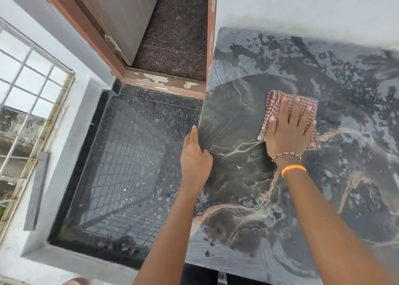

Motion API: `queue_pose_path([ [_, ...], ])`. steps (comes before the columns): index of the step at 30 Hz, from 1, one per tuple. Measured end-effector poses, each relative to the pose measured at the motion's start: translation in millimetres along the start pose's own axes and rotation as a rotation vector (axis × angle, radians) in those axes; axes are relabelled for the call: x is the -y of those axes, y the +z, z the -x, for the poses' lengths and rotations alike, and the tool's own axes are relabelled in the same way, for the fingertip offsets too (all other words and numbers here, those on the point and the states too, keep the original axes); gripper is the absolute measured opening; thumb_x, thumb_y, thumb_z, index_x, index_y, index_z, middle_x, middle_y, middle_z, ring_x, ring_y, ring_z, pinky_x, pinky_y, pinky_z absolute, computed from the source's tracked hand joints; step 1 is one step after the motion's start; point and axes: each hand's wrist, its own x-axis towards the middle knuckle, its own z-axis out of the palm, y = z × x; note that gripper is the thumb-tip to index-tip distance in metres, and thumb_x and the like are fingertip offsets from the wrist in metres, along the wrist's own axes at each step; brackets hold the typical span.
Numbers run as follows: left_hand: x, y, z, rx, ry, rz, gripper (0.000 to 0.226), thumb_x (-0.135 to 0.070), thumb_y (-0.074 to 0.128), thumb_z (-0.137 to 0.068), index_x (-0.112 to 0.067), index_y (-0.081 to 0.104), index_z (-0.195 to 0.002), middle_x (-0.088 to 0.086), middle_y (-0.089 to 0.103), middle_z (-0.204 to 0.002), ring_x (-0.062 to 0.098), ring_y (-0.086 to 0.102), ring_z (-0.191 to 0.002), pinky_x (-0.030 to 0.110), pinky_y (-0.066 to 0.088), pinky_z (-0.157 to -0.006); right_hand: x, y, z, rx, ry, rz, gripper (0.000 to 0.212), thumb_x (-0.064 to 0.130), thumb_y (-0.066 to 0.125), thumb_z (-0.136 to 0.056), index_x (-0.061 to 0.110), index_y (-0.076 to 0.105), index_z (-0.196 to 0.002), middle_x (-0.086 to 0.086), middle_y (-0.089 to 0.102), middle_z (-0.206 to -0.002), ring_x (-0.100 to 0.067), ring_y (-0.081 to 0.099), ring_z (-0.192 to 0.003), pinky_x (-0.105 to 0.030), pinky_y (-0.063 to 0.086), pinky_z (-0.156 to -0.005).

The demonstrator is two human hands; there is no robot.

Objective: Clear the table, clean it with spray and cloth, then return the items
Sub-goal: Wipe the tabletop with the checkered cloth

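Beside table (302, 198), doorway (172, 36), window grille (28, 90)

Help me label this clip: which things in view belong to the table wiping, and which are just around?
In the job: checked cloth, right hand pressing it flat, left hand at the table's edge, wet dark table.

Just around: barred window, door frame, tiled floor.
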Motion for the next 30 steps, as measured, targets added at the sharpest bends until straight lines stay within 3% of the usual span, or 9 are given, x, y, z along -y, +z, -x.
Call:
queue_pose_path([
  [2,3,0,-3,-0.029,0.006,0.025,0.067,0.007,0.037,-0.086,-0.014,0.025,-0.148,0.007,0.035,-0.15,0.021,0.031,-0.139,0.033,0.028,-0.115,6,5,35,-0.015,-0.026,0.003,0.063,0.037,0.018,-0.091,0.015,0.015,-0.15,-0.015,0.014,-0.157,-0.038,0.01,-0.145,-0.053,0.007,-0.117],
  [5,7,-1,-9,-0.055,0.005,0.104,0.066,0.012,0.035,-0.084,-0.012,0.032,-0.145,0.005,0.04,-0.147,0.018,0.036,-0.137,0.031,0.031,-0.113,40,15,64,0.049,-0.275,0.049,0.063,0.035,0.019,-0.092,0.008,0.017,-0.148,-0.014,0.015,-0.157,-0.035,0.014,-0.145,-0.047,0.008,-0.117],
  [8,10,-3,-16,-0.069,-0.021,0.139,0.065,0.016,0.034,-0.085,-0.01,0.033,-0.144,0.006,0.047,-0.142,0.016,0.044,-0.13,0.018,0.034,-0.103,85,21,44,0.106,-0.558,0.105,0.061,0.035,0.018,-0.092,0.007,0.021,-0.147,-0.011,0.02,-0.156,-0.031,0.019,-0.144,-0.045,0.015,-0.118],
  [10,7,-3,-23,-0.092,-0.024,0.137,0.062,0.014,0.034,-0.088,-0.011,0.032,-0.144,0.006,0.051,-0.138,0.014,0.048,-0.124,0.014,0.036,-0.095,110,20,11,0.133,-0.636,0.112,0.062,0.035,0.017,-0.092,0.009,0.016,-0.148,-0.008,0.018,-0.157,-0.028,0.018,-0.145,-0.045,0.015,-0.118],
  [14,-11,3,-40,-0.11,0.046,0.073,0.054,0.003,0.042,-0.093,-0.013,0.033,-0.144,0.004,0.047,-0.139,0.012,0.045,-0.126,0.021,0.037,-0.101,123,10,-67,0.13,-0.548,0.062,0.058,0.031,0.025,-0.098,0.013,0.007,-0.15,-0.003,0.006,-0.16,-0.023,0.006,-0.147,-0.041,0.004,-0.119],
  [18,-33,10,-53,-0.119,0.121,-0.02,0.058,-0.01,0.053,-0.092,-0.01,0.029,-0.145,0.005,0.034,-0.146,0.021,0.032,-0.134,0.034,0.027,-0.114,79,-1,-114,0.049,-0.323,0.008,0.058,0.029,0.028,-0.097,0.012,0.009,-0.15,-0.004,0.006,-0.16,-0.024,0.006,-0.147,-0.041,0.004,-0.119],
  [23,-39,14,-58,-0.135,0.153,-0.097,0.059,-0.008,0.051,-0.092,-0.009,0.026,-0.145,0.005,0.035,-0.143,0.021,0.032,-0.132,0.029,0.026,-0.111,24,-5,-75,0.005,-0.086,-0.022,0.066,0.035,0.016,-0.089,0.009,0.009,-0.149,-0.009,0.008,-0.159,-0.029,0.007,-0.147,-0.045,0.007,-0.119],
  [27,-39,17,-57,-0.183,0.149,-0.085,0.062,0.005,0.045,-0.084,-0.007,0.031,-0.143,0.008,0.042,-0.135,0.023,0.038,-0.124,0.028,0.03,-0.105,49,-2,-30,0.098,-0.319,0.05,0.066,0.04,0.006,-0.087,0.021,0.005,-0.15,-0.007,0.007,-0.159,-0.033,0.006,-0.146,-0.048,0.007,-0.117],
  [30,-41,19,-58,-0.191,0.148,-0.112,0.063,0.006,0.045,-0.082,-0.007,0.032,-0.143,0.008,0.043,-0.135,0.023,0.037,-0.123,0.024,0.024,-0.103,84,3,-41,0.148,-0.546,0.08,0.062,0.04,0.005,-0.089,0.027,0.007,-0.149,-0.005,0.007,-0.16,-0.033,0.005,-0.146,-0.048,0.005,-0.117],
])
